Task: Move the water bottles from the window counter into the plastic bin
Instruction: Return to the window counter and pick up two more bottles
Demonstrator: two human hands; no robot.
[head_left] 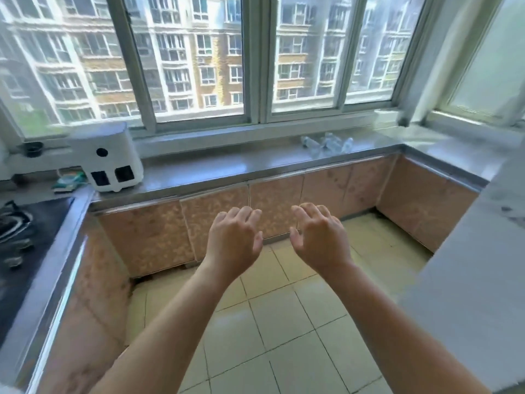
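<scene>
Several clear water bottles (pixel 326 144) lie in a small heap on the grey window counter (pixel 227 169), right of centre under the window. My left hand (pixel 234 238) and my right hand (pixel 319 236) are stretched out side by side over the tiled floor, palms down, fingers apart, holding nothing. Both hands are well short of the counter and the bottles. No plastic bin shows in the head view.
A white appliance (pixel 108 157) stands at the counter's left end, with a sponge (pixel 66 182) beside it. A gas hob (pixel 17 231) is on the left counter. A white surface (pixel 477 280) juts in at the right. Cabinet doors (pixel 216 223) run under the counter.
</scene>
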